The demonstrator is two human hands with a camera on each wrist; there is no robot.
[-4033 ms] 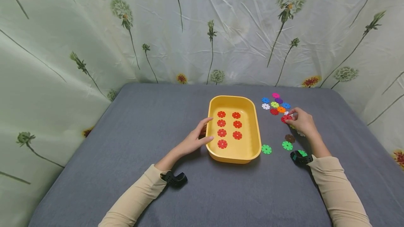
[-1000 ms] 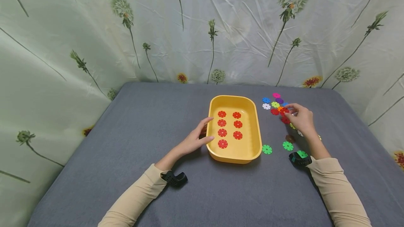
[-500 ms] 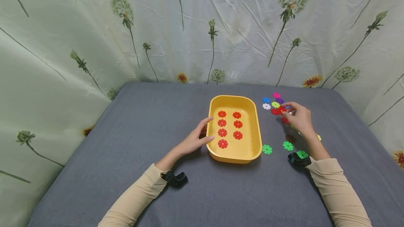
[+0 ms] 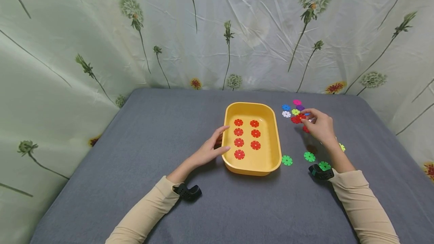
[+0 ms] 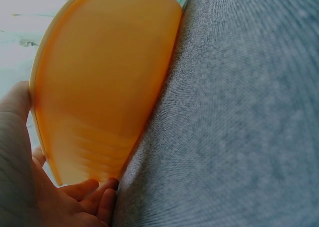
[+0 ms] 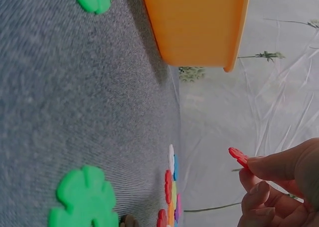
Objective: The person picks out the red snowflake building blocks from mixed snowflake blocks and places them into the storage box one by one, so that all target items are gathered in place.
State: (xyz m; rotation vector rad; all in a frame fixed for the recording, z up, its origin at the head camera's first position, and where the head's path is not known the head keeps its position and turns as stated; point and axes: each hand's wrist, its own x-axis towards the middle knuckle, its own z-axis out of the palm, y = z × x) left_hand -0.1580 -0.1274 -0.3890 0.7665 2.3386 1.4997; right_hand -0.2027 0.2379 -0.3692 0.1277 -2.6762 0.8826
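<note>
Nearest the person, on this side of the yellow tub, the grey counter ran wide, with two sleeves reaching in over it. At the tub's left wall the left hand held on loosely, thumb and forefinger over the rim, the other fingers bent against the outside. Seven red discs lay in the tub, four in a left column and three in a right one. Just right of the tub's near corner lay a green disc; two more lay farther right, one close to the right wristband. Beyond these, right of the tub, the right hand pinched a red piece between thumb and fingertip, raised above the counter near loose discs of several colours. That thin piece seemed gripped only by its edge, so a slack pinch could drop it among the others; a low wrist might drag the green ones, and a hard lean on the left rim might tip or slide the tub and upset its columns. The broadest room for moving was left of the tub; on its right, discs crowded the way. Behind it, the counter's far edge met a flowered curtain.
</note>
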